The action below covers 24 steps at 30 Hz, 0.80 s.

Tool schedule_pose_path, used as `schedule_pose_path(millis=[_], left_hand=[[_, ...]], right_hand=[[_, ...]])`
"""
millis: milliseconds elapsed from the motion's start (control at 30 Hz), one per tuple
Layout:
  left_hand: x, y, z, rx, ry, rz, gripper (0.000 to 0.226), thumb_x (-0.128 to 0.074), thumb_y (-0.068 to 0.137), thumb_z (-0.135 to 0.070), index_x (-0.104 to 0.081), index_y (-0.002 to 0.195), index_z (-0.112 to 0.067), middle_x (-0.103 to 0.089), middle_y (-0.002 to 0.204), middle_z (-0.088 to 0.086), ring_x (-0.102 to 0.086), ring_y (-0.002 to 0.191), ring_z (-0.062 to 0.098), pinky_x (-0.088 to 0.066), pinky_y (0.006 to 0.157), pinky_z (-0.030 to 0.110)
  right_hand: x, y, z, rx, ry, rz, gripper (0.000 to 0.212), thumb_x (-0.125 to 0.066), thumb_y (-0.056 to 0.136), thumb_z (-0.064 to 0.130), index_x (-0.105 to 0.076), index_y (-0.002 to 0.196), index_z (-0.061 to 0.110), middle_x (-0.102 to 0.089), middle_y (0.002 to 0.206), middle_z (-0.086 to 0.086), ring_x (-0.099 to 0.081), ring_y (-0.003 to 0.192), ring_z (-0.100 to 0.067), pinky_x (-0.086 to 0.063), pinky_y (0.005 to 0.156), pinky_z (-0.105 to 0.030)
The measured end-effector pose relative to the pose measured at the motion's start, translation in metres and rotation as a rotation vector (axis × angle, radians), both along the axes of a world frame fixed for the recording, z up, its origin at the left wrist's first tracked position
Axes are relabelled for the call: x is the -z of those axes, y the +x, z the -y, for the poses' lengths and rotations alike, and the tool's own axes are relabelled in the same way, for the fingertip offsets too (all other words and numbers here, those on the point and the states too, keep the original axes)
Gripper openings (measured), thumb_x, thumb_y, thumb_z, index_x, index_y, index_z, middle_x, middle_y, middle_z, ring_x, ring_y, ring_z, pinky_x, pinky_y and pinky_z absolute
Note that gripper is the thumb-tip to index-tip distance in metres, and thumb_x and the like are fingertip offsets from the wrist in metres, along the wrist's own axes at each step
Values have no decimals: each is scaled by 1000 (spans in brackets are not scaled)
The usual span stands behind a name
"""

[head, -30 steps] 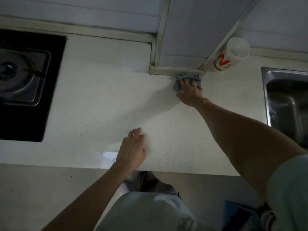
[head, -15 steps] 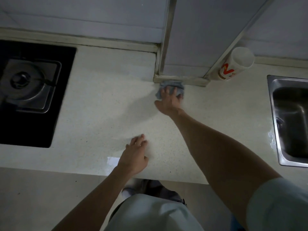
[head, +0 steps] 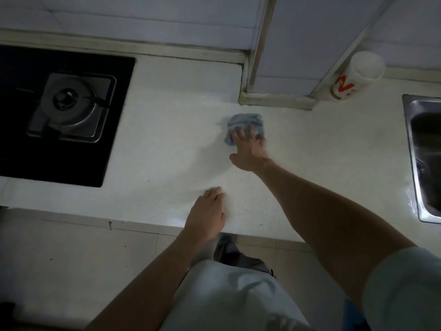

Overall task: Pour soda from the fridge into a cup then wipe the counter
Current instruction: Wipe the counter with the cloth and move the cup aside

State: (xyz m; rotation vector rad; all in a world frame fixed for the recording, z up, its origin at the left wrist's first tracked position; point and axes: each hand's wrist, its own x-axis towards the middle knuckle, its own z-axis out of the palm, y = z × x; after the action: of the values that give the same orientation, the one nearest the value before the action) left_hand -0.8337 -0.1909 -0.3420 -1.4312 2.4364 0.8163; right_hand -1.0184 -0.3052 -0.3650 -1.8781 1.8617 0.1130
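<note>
A crumpled blue-grey cloth (head: 244, 121) lies on the white speckled counter (head: 171, 130), a little in front of the tiled pillar. My right hand (head: 249, 149) presses on the cloth's near side with its fingers spread flat. My left hand (head: 207, 212) rests palm down on the counter near its front edge, holding nothing. A white paper cup (head: 355, 76) with a red and yellow logo stands at the back right, against the pillar's corner; its contents are hidden.
A black gas hob (head: 31, 115) with a steel burner is set in the counter at the left. A steel sink (head: 422, 161) is at the right edge. The tiled wall pillar (head: 286, 68) juts onto the counter at the back.
My right hand has slid the cloth along the pillar's base to the left, then towards me, away from the pillar. My left hand has stayed on the counter.
</note>
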Motion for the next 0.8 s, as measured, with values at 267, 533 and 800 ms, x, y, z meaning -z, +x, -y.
schedule_pose_path(millis=[267,533,800], left_hand=[[17,41,-40,129,-51,57,59,-51,91,-18,-29,145,-6,-12,161,13,-17,146,28,-23,119,39],[18,64,-42,163,-103,39,56,-54,86,-20,-41,137,-4,-31,149,13,-30,138,27,-31,114,38],[32,113,-57,182,-138,180,61,-38,94,-25,-26,147,3,-27,153,22,-23,143,34,-26,116,45]], right_hand=[[-4,24,-86,21,36,-1,78,-54,87,27,-14,154,26,-7,163,3,5,150,-30,-6,117,-55],[-3,86,-208,154,140,-30,81,-48,87,33,-5,156,24,3,164,-1,12,149,-31,0,119,-54],[-5,180,-211,191,185,13,75,-45,91,37,-10,156,22,-2,164,-3,11,148,-36,0,116,-61]])
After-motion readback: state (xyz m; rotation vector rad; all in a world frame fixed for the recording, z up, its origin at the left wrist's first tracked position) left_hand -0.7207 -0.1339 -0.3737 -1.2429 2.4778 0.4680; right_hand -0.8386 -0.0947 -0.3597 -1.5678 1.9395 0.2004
